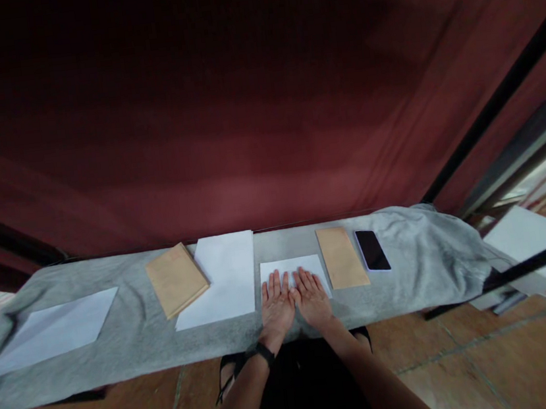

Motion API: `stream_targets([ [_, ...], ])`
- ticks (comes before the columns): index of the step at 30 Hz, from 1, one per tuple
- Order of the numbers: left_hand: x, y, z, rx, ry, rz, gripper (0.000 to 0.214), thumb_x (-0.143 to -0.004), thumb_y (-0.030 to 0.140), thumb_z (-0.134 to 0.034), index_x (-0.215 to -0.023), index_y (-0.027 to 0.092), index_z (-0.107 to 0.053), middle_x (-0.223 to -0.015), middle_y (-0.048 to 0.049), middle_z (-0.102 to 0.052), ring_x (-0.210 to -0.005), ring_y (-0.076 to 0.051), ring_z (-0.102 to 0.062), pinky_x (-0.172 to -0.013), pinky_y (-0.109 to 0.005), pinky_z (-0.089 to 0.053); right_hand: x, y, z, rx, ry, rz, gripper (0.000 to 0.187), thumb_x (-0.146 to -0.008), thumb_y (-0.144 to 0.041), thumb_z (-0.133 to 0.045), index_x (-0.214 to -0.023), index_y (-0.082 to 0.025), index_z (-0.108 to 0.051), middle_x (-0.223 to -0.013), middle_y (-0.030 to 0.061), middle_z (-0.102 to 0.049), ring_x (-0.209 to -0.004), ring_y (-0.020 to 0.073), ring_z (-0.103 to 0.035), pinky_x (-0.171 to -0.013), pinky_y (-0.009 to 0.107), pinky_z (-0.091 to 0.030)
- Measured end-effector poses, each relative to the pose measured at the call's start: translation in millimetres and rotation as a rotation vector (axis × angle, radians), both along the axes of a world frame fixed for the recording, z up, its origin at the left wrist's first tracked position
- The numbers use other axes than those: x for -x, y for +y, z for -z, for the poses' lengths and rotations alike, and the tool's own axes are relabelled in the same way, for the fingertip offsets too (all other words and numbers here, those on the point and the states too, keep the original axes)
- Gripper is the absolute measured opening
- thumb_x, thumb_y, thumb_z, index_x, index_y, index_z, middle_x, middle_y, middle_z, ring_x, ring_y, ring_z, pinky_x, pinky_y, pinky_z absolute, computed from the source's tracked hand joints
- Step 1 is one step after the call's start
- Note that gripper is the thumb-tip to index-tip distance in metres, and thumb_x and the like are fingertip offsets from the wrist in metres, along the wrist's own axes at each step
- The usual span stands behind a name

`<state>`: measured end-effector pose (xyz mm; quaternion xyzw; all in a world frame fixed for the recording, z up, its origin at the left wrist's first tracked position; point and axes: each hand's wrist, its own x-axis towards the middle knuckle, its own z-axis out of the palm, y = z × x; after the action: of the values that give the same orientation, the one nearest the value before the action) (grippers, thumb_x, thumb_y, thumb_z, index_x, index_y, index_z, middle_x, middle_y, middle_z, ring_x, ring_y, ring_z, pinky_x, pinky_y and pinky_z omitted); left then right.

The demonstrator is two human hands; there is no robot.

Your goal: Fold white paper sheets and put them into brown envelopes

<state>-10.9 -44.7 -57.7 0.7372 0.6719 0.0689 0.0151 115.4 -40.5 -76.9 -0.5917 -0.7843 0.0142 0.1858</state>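
Both hands lie flat, side by side, on a small white sheet of paper point(314, 263) in front of me. My left hand point(276, 303) has its fingers stretched out over the sheet's left part. Beside it, thumbs close together, my right hand point(311, 296) presses on the middle and right part with fingers extended. The palms hide much of the sheet, so I cannot tell whether it is folded. A brown envelope point(342, 257) lies just right of the sheet. To the left is a larger stack of white paper point(229, 273), partly under a stack of brown envelopes point(177, 279).
A smartphone point(373, 250) lies right of the single envelope. Another white sheet point(57, 329) rests at the far left. Grey cloth point(135, 341) covers the narrow table, bunched at the right end. A red panel point(261, 192) rises behind, and white boards point(531, 242) stand at right.
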Motion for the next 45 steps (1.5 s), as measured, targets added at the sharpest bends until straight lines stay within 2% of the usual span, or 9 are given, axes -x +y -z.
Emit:
stream_targets([
  [10, 6.3, -4.7, 2.2, -0.025, 0.0, -0.08, 0.062, -0.101, 0.038, -0.028, -0.154, 0.005, -0.031, -0.162, -0.0168, -0.027, -0.152, -0.025, -0.021, -0.124, -0.042, -0.02, -23.9, -28.1, 6.1, -0.147, -0.024, 0.084, 0.06, -0.104, -0.041, -0.035, -0.152, -0.005, -0.037, -0.155, 0.0202, -0.04, -0.144, 0.0288, -0.038, -0.118, 0.045, -0.029],
  [16, 6.8, -6.1, 3.8, -0.051, 0.01, -0.076, 0.069, -0.1, 0.049, -0.029, -0.154, 0.006, -0.032, -0.161, -0.0175, -0.029, -0.152, -0.027, -0.021, -0.123, -0.043, -0.02, -36.7, -58.5, 7.1, -0.155, -0.032, 0.059, 0.059, -0.103, -0.045, -0.038, -0.151, -0.011, -0.04, -0.158, 0.0177, -0.037, -0.144, 0.0295, -0.038, -0.117, 0.046, -0.031],
  [20, 6.3, -7.4, 2.1, -0.061, 0.018, -0.069, 0.074, -0.099, 0.056, -0.03, -0.154, 0.008, -0.031, -0.162, -0.0176, -0.028, -0.152, -0.027, -0.021, -0.123, -0.044, -0.021, -45.7, -72.8, 7.1, -0.148, -0.03, 0.058, 0.061, -0.103, -0.046, -0.038, -0.151, -0.008, -0.039, -0.156, 0.0187, -0.04, -0.144, 0.0304, -0.038, -0.117, 0.047, -0.031],
  [26, 11.4, -14.1, 6.2, -0.102, 0.025, -0.078, 0.07, -0.1, 0.052, -0.029, -0.152, 0.005, -0.035, -0.159, -0.0191, -0.033, -0.151, -0.028, -0.025, -0.122, -0.043, -0.024, -50.4, -79.8, 10.2, -0.201, -0.049, 0.065, 0.065, -0.103, -0.045, -0.038, -0.153, -0.005, -0.034, -0.154, 0.0224, -0.041, -0.143, 0.0328, -0.04, -0.116, 0.049, -0.033],
  [31, 7.3, -20.8, 11.7, -0.154, 0.028, -0.099, 0.064, -0.101, 0.043, -0.032, -0.149, 0.001, -0.039, -0.157, -0.0224, -0.036, -0.149, -0.031, -0.029, -0.12, -0.049, -0.028, -48.3, -79.7, 13.0, -0.282, -0.068, 0.07, 0.068, -0.103, -0.044, -0.04, -0.155, -0.003, -0.026, -0.153, 0.0232, -0.042, -0.142, 0.033, -0.04, -0.115, 0.05, -0.035],
  [33, -2.6, -23.3, 10.5, -0.152, 0.017, -0.031, 0.059, -0.101, 0.036, -0.031, -0.151, 0.005, -0.038, -0.159, -0.0187, -0.035, -0.15, -0.029, -0.028, -0.122, -0.048, -0.026, -48.1, -79.8, 14.2, -0.3, -0.07, 0.068, 0.069, -0.103, -0.043, -0.041, -0.156, -0.003, -0.025, -0.154, 0.0236, -0.041, -0.142, 0.0334, -0.039, -0.115, 0.05, -0.035],
  [36, -21.6, -26.2, 6.6, -0.11, -0.012, 0.149, 0.055, -0.102, 0.034, -0.03, -0.154, 0.018, -0.034, -0.162, -0.0078, -0.032, -0.151, -0.024, -0.026, -0.123, -0.046, -0.024, -49.2, -79.8, 16.0, -0.308, -0.072, 0.058, 0.068, -0.103, -0.039, -0.041, -0.156, -0.003, -0.022, -0.155, 0.0237, -0.039, -0.143, 0.0334, -0.037, -0.115, 0.05, -0.034],
  [39, -32.5, -26.9, 3.9, -0.071, -0.021, 0.22, 0.053, -0.103, 0.034, -0.029, -0.154, 0.024, -0.035, -0.161, -0.0036, -0.034, -0.151, -0.023, -0.025, -0.123, -0.047, -0.024, -50.4, -79.1, 17.1, -0.307, -0.073, 0.048, 0.066, -0.103, -0.036, -0.041, -0.157, -0.004, -0.02, -0.155, 0.0227, -0.039, -0.144, 0.033, -0.037, -0.115, 0.05, -0.034],
  [45, -8.6, -28.5, 7.4, -0.127, 0.005, 0.121, 0.056, -0.102, 0.039, -0.034, -0.153, 0.018, -0.037, -0.16, -0.0111, -0.033, -0.149, -0.025, -0.029, -0.122, -0.048, -0.026, -51.3, -79.7, 14.8, -0.276, -0.067, 0.06, 0.065, -0.103, -0.042, -0.04, -0.154, -0.004, -0.029, -0.154, 0.0229, -0.041, -0.142, 0.0321, -0.04, -0.115, 0.049, -0.034],
])
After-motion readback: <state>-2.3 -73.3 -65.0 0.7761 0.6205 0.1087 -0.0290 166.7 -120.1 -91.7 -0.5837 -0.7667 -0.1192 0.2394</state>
